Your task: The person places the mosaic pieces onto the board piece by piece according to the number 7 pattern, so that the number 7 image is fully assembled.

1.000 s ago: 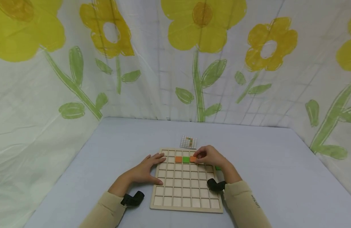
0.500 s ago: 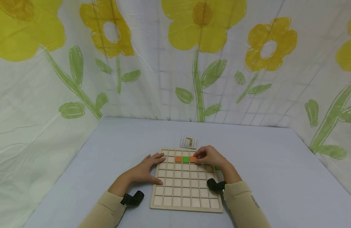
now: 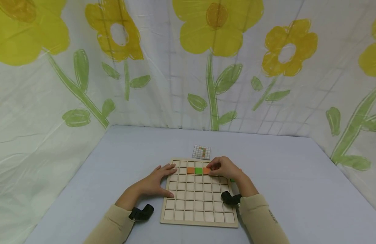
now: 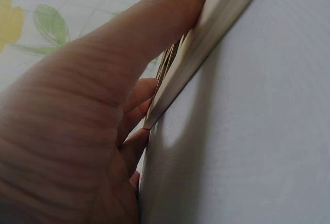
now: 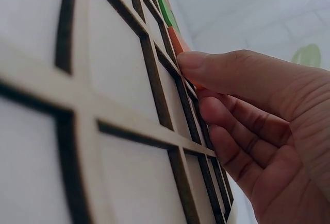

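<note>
Presently, an orange tile [image 3: 205,170] sits in the second row from the far edge of a gridded wooden board [image 3: 199,215], pinched by the thumb and fingers of the right hand [image 3: 224,167]. Left of it come a green tile [image 3: 198,170], then a second orange tile [image 3: 191,170]. The left hand [image 3: 155,181], thumb and fingers spread apart, grips nothing and rests on the board's left edge. Just beyond the board, a small patterned card [image 3: 201,152] lies on the table [image 3: 133,145], before a flowered curtain [image 3: 160,84].
</note>
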`<state>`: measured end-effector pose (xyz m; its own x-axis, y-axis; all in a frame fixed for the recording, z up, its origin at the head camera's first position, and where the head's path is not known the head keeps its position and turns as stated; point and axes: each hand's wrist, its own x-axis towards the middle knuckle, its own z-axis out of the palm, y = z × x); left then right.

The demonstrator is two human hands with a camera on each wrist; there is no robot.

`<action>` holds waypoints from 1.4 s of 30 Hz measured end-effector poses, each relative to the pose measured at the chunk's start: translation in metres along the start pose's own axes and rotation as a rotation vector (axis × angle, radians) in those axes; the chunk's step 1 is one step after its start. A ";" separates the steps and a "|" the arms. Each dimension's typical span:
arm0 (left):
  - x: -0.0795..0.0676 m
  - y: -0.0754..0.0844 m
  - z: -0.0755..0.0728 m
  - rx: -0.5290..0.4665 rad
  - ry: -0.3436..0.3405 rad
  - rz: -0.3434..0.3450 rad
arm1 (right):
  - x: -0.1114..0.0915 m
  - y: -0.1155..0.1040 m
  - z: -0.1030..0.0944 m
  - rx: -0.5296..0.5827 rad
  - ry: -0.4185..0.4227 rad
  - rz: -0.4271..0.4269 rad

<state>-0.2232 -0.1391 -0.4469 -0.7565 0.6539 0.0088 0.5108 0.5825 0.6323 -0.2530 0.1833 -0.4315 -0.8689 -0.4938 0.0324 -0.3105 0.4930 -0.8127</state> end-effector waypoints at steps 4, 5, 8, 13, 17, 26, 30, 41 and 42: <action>0.000 0.000 0.000 0.002 -0.002 0.005 | 0.000 0.000 0.000 -0.004 0.000 -0.009; 0.000 0.000 -0.001 0.003 -0.002 0.005 | -0.001 0.000 0.001 -0.007 0.000 -0.010; 0.000 0.000 -0.001 0.001 -0.002 0.004 | -0.001 -0.002 0.001 -0.020 0.000 -0.013; 0.000 -0.001 0.000 -0.004 -0.001 0.003 | -0.004 -0.004 0.001 -0.036 0.003 -0.008; 0.000 0.000 0.000 -0.007 -0.003 -0.002 | -0.005 -0.005 0.001 -0.029 0.003 -0.007; 0.000 0.000 0.001 -0.005 -0.004 0.000 | -0.004 -0.006 -0.002 -0.064 0.001 0.028; 0.001 0.000 0.001 -0.007 -0.004 0.006 | -0.006 -0.008 -0.008 -0.069 0.006 0.032; 0.001 -0.001 0.001 -0.013 0.000 -0.004 | -0.021 -0.009 -0.029 -0.095 0.011 0.045; 0.000 -0.001 0.000 -0.013 0.001 -0.005 | -0.023 -0.008 -0.031 -0.099 0.014 0.049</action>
<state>-0.2240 -0.1394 -0.4481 -0.7595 0.6505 0.0058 0.5012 0.5795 0.6427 -0.2428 0.2129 -0.4081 -0.8890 -0.4579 0.0029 -0.3038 0.5851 -0.7519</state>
